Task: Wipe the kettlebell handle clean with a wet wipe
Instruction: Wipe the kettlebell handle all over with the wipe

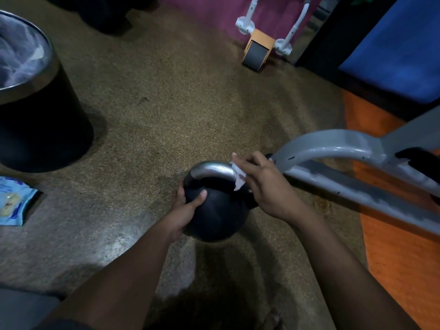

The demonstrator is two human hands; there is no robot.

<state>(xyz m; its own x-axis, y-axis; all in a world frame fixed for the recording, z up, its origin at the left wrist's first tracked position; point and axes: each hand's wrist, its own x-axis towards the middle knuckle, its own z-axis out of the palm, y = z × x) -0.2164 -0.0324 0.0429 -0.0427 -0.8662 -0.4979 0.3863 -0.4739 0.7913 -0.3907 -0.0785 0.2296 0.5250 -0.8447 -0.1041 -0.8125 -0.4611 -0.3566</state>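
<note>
Steadying the kettlebell point(215, 210) on the floor, the left hand point(184, 208) cupped its body while the right hand point(264, 184) pinched the wipe point(238, 178) against the handle point(212, 169) (a firmer wrap would clean better).

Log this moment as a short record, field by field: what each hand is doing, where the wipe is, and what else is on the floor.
left hand: left hand grips the side of the black kettlebell, steadying it
right hand: right hand holds the wet wipe against the handle
handle: silver handle, wipe at its right end
floor: speckled floor, kettlebell standing on it
bin: black bin with liner, far left
packet: blue packet by the bin
frame: grey metal frame to the right
</note>
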